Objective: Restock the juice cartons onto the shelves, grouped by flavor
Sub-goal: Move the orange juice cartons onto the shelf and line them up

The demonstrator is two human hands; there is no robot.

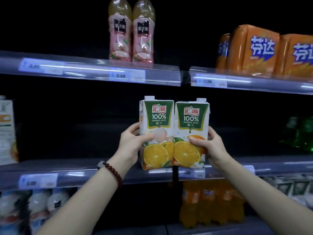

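Two orange juice cartons stand upright side by side, touching, held between the hands in front of the middle shelf. The left hand clasps the left carton with its thumb across the front and fingers wrapped round the outer side; the right hand clasps the right carton the same way. A beaded bracelet sits on the left wrist. Above the hands, two pink-labelled bottles stand on the upper shelf, with orange multipacks up to the right. Below the right hand stand orange soda bottles; far left of the left hand is another carton.
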